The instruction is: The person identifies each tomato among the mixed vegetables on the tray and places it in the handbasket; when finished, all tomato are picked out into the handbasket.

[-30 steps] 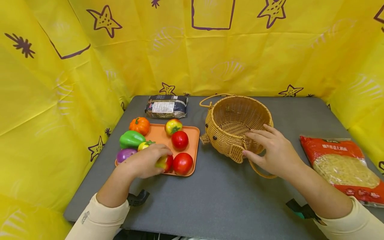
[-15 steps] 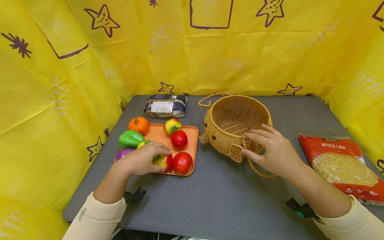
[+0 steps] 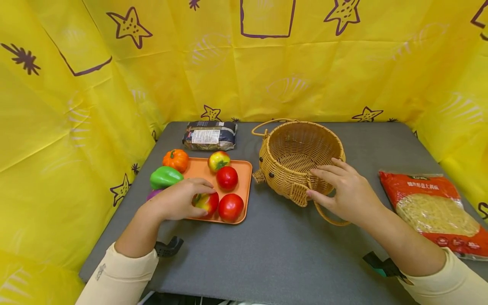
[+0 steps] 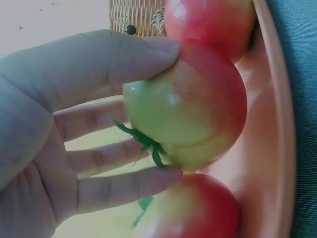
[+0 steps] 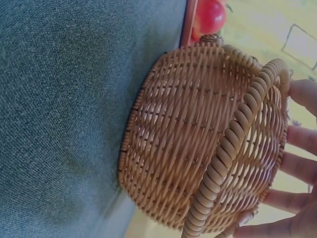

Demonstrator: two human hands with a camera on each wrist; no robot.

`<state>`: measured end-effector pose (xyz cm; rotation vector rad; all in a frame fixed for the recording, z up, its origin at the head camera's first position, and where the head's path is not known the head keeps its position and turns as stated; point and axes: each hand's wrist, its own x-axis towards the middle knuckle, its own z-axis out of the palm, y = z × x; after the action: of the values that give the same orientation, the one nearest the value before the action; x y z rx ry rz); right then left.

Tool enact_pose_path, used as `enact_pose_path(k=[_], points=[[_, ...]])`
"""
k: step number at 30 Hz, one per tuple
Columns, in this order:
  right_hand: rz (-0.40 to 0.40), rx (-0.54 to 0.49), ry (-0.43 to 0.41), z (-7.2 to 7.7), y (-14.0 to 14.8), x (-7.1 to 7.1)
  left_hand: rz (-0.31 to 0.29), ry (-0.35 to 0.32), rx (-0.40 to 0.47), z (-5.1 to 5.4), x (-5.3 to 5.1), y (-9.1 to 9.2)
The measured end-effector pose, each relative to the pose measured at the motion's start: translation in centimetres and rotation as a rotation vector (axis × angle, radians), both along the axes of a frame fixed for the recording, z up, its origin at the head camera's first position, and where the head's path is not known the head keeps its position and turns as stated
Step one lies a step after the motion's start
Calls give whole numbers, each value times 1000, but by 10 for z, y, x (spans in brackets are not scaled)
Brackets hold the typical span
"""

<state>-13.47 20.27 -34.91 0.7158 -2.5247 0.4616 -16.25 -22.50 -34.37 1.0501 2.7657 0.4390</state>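
Observation:
My left hand (image 3: 176, 202) is at the near part of an orange tray (image 3: 198, 164), its fingers loosely spread about a red-and-yellow tomato (image 3: 209, 203). In the left wrist view, the thumb overlaps the tomato's side and the other fingers lie almost straight; some fingertips are hidden behind it. Two more tomatoes flank it: a red one (image 4: 210, 22) and a red-yellow one (image 4: 195, 210). My right hand (image 3: 350, 194) rests at the near right rim of a wicker basket (image 3: 284, 180), fingers relaxed over the opening, thumb by its woven ear. The inside of the basket shows only bare weave.
Also on or beside the tray are a red tomato (image 3: 227, 178), a yellow-red tomato (image 3: 219, 160), an orange pumpkin (image 3: 176, 160), a green pepper (image 3: 164, 177) and a partly hidden purple item (image 3: 153, 194). A dark packet (image 3: 209, 136) lies behind; a red pasta bag (image 3: 434, 207) lies at right.
My left hand has drawn slightly left and its fingers have loosened, so more of the red-and-yellow tomato shows. My right hand and the basket have stayed put.

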Motion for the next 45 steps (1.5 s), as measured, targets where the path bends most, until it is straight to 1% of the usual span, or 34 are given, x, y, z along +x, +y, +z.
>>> enact_pose_path(k=[2,4,7,12,16,19,22,25,30,32,34,37,41,45], points=[[1,1,-2,1,0,0,-5,2,4,4,-2,1],[5,2,-5,1,-1,0,4,2,5,9,-4,2],[11,3,-5,2,-2,0,19,11,7,21,-8,3],[11,7,0,3,-1,1,1,69,31,41,-15,9],[9,11,-3,4,-1,1,-15,122,51,52,-21,16],[4,15,-8,4,-1,1,-23,143,62,59,-26,23],[2,19,-9,3,-1,0,-28,148,82,67,-31,33],[9,20,-1,3,0,0,-44,162,116,75,-39,44],[13,18,8,2,0,-2,-79,166,166,87,-53,66],[10,18,4,2,-1,-2,-91,169,166,91,-59,76],[7,18,-3,2,-1,-2,-113,187,159,95,-64,86],[7,17,-9,2,-1,-2,-139,204,157,98,-71,101],[12,14,-6,2,-1,-3,-173,211,164,99,-79,120],[12,13,-3,2,-1,-3,-193,214,138,99,-85,140]])
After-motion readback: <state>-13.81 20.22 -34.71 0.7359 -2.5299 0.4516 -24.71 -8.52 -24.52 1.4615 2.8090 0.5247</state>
